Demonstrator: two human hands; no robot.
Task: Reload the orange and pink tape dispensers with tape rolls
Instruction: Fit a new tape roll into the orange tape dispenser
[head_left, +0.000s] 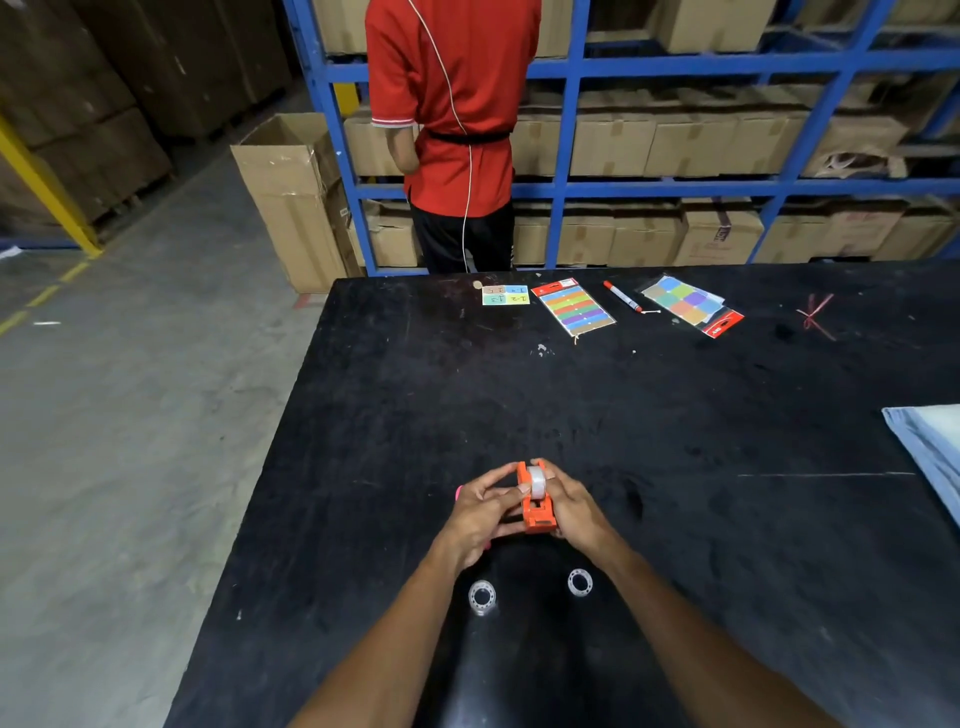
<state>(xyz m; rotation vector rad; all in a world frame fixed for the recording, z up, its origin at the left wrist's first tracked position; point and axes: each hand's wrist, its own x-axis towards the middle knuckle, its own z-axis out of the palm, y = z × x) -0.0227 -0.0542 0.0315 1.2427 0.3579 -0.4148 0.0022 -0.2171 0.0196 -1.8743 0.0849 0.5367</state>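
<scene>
Both hands held the orange dispenser (536, 506) just above the desk (727, 415), near its front edge. The left hand (480, 512) pinched its left flank; the right hand (569, 512) wrapped the right side. A tape roll (535, 480) sat in the far end, the cutter end pointing back toward the person, so the long axis ran front to back. Two clear rolls (482, 596) lay nearer the front edge. A sliver of pink (459, 492) showed behind the left hand.
</scene>
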